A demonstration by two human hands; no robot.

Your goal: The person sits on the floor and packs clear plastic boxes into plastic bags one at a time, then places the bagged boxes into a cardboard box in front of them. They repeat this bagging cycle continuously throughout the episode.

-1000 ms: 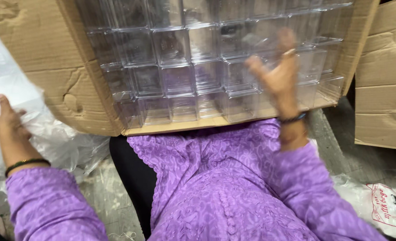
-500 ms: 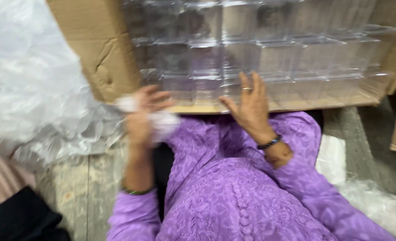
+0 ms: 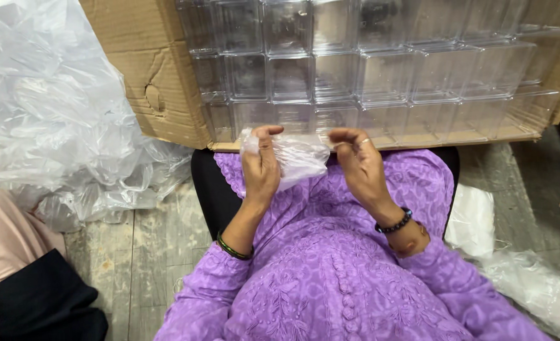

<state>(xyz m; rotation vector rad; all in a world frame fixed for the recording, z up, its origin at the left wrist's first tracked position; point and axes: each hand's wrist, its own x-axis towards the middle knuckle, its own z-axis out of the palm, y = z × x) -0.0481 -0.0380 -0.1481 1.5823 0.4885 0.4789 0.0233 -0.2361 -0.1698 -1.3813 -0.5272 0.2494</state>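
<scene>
A: Holding a small clear plastic bag between both hands, just above the lap. Left hand is upright, back of the hand toward the camera, fingers curled and pinched shut on the bag's left edge. Wrist bent up from a forearm that rises out of the purple sleeve; green bangle at the wrist.

B: Right hand?

A: Right hand sits level with the left, palm turned inward, fingers hooked over. Fingertips meet the bag's right end. Looks like a grip, but the contact is partly hidden behind the fingers, so can't tell if it is truly clamped. Ring on one finger, dark bead bracelet at the wrist.

B: Where's the bag relative to the rest?

A: Stretched between the two hands, crumpled, in front of the lower edge of a cardboard carton lying on its side. Carton is packed with rows of clear plastic boxes, open faces toward the camera. Hands are just short of the bottom row, not touching it.

B: Surroundings?

A: Heap of loose clear plastic sheeting on the left, against the carton's side. More white plastic on the floor to the right. Another person's pink and black clothing at lower left, well apart from the hands.
</scene>
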